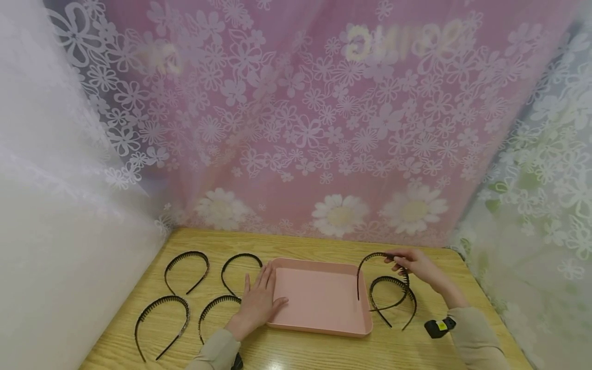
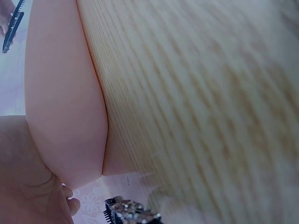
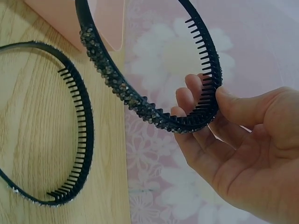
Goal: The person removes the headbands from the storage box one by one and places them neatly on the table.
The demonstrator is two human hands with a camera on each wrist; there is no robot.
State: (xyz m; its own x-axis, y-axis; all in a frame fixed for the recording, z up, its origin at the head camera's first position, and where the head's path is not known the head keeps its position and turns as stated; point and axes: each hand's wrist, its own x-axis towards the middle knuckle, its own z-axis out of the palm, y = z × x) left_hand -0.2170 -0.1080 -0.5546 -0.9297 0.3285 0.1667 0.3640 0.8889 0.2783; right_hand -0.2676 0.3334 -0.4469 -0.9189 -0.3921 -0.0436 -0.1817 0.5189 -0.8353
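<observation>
Floral curtains closed in our wooden table, where our left hand lay flat on the left rim of the pink tray. Our right hand pinched a black toothed headband above the tray's right edge, its arch upward; another headband lay just beside, four more well left.

this looks like a small makeshift recording booth rather than a lived-in room. a light wooden table stands closed in on three sides by hung sheets: a pink curtain printed with white flowers and daisies at the back, and pale floral lace drapes at the sides. mirrored lettering shows faintly through the pink cloth.
</observation>
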